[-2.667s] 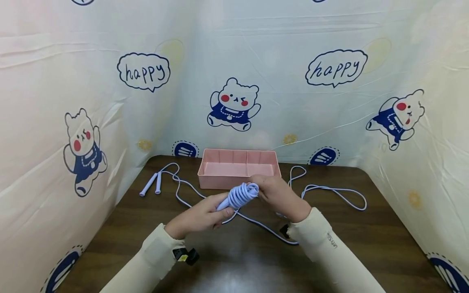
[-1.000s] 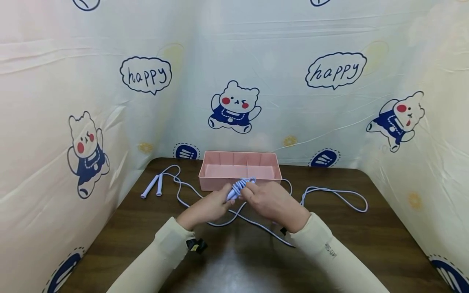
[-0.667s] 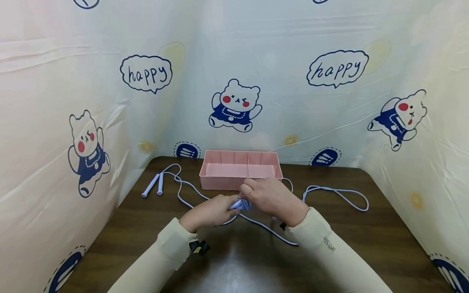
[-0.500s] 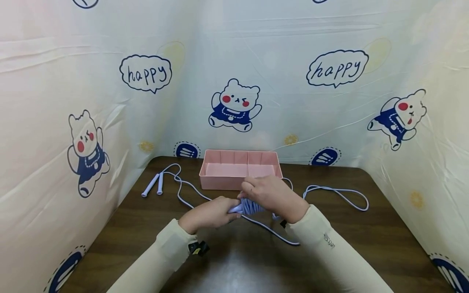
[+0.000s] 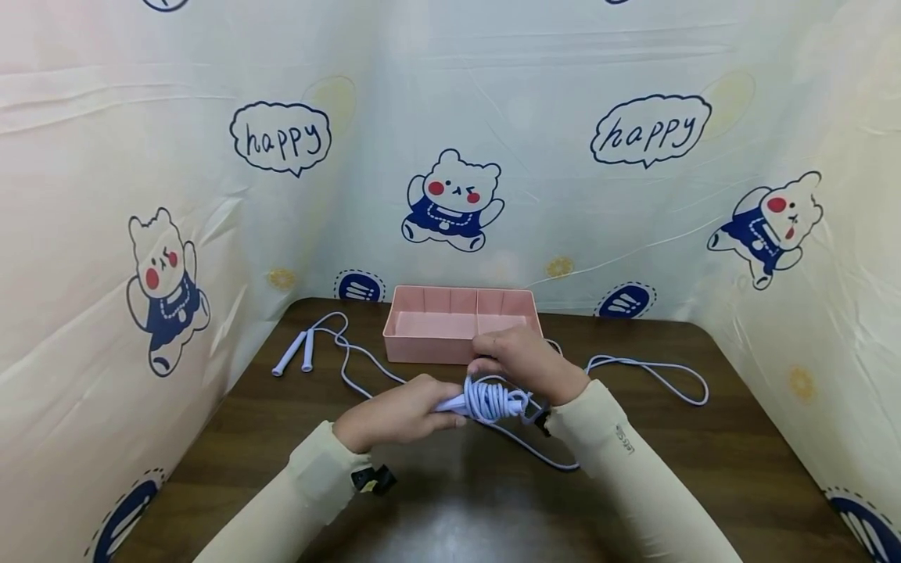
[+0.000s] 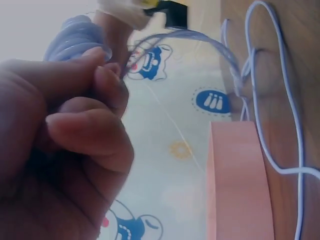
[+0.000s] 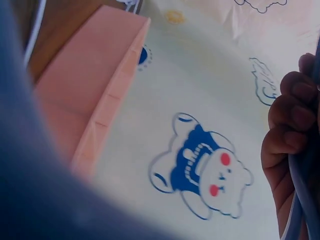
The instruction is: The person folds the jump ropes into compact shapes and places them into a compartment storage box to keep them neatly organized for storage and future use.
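A light purple jump rope [image 5: 493, 402] is wound in several coils round its handles. In front of the pink box, my left hand [image 5: 408, 410] grips the handle end, thumb along the near side. The coiled end points right. My right hand [image 5: 528, 361], just above and behind the coils, holds the rope's cord, which runs up from the bundle into its curled fingers. The right wrist view shows cord [image 7: 298, 190] passing under those fingers. In the left wrist view the coils [image 6: 75, 37] rise beyond the left thumb.
A pink divided box [image 5: 429, 350] stands at the table's back. Left of it lie two jump rope handles [image 5: 288, 353], their cord curving across the wooden table. A cord loop [image 5: 676, 367] lies at the right. A printed curtain [image 5: 450, 78] surrounds the table.
The bundle has swung from pointing up and right to lying nearly level. My right hand has moved round it with the cord. Its coils now show clearly below that hand.
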`<state>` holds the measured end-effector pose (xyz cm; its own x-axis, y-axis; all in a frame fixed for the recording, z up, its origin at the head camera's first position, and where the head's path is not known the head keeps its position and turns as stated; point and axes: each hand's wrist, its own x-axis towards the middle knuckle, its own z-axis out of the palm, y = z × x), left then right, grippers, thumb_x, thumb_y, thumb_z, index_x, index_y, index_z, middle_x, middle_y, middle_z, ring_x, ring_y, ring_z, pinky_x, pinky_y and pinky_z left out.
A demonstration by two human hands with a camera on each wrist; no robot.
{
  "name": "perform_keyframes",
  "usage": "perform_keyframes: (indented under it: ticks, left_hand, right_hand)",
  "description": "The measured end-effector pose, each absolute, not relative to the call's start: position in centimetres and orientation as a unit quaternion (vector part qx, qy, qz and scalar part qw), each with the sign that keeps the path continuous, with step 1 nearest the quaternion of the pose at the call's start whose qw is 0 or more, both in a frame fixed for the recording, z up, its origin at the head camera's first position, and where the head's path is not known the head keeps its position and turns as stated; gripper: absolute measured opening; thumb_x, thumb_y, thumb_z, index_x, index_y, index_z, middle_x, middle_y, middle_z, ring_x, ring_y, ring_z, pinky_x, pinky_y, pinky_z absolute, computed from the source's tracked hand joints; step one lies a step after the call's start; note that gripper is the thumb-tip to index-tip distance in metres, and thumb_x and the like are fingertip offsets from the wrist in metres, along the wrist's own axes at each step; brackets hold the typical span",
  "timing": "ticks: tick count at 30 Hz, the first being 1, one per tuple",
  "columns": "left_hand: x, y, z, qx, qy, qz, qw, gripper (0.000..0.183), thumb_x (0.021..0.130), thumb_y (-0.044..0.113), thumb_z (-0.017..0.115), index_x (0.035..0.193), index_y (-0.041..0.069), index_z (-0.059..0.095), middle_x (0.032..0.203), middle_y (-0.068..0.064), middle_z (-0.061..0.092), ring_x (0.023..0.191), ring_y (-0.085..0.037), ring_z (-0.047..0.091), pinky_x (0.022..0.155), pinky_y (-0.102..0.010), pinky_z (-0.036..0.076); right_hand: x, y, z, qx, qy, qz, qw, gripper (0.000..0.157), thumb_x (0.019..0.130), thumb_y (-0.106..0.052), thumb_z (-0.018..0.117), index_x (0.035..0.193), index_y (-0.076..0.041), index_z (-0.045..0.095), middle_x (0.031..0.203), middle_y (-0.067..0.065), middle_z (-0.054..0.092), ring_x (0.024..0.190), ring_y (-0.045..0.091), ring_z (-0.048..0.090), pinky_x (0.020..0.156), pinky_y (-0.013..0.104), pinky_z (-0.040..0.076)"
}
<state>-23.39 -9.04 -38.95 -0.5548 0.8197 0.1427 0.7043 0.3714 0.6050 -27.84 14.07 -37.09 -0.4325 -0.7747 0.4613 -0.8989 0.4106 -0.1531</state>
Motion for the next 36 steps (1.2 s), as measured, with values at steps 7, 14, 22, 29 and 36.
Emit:
perform_keyframes:
  ticks: [7,14,22,29,36]
  left_hand:
    - [-23.2,-9.7,-38.8,0.430,0.817,0.381,0.053,0.017,0.098,0.020,0.060,0.113,0.010,0.060,0.089,0.006,0.060,0.074,-0.008,0.056,0.066,-0.027,0.049]
    - [-23.6,-10.3,-39.0,0.345,0.810,0.470,0.055,0.019,0.101,0.024,0.056,0.115,0.012,0.058,0.077,-0.004,0.060,0.061,-0.015,0.057,0.055,-0.032,0.051]
    - [-24.1,-10.0,-38.9,0.288,0.828,0.478,-0.050,0.018,0.095,0.019,0.065,0.110,0.009,0.061,0.074,-0.004,0.062,0.060,-0.017,0.061,0.055,-0.031,0.053]
    - [-24.4,-9.5,-39.4,0.234,0.833,0.493,-0.089,0.020,0.092,0.019,0.070,0.105,0.009,0.058,0.082,-0.005,0.061,0.064,-0.022,0.061,0.054,-0.030,0.053]
    - [-25.0,-10.6,-39.2,0.242,0.804,0.542,0.041,0.020,0.098,0.012,0.059,0.114,0.007,0.049,0.102,-0.017,0.059,0.074,-0.030,0.066,0.066,-0.039,0.057]
  right_hand:
    - [-27.8,13.5,-40.2,0.499,-0.814,0.260,0.142,0.011,0.095,-0.006,0.061,0.089,-0.013,0.057,0.074,-0.007,0.052,0.067,0.007,0.051,0.063,0.025,0.047]
    - [-26.9,13.2,-41.8,0.452,-0.845,0.265,0.107,0.021,0.103,-0.016,0.049,0.121,-0.009,0.057,0.105,0.000,0.064,0.093,0.008,0.059,0.088,0.034,0.050]
    - [-25.8,12.7,-41.2,0.457,-0.856,0.192,0.144,0.033,0.101,-0.021,0.054,0.133,-0.015,0.052,0.120,-0.003,0.060,0.097,0.009,0.057,0.093,0.034,0.048]
    - [-24.5,12.1,-41.3,0.468,-0.864,0.115,0.147,0.024,0.101,-0.027,0.053,0.118,-0.012,0.059,0.090,-0.006,0.057,0.073,0.009,0.053,0.071,0.026,0.049]
    - [-23.9,13.0,-40.9,0.469,-0.852,0.071,0.220,0.011,0.097,-0.023,0.062,0.101,-0.014,0.058,0.079,-0.009,0.052,0.061,0.006,0.048,0.058,0.022,0.045]
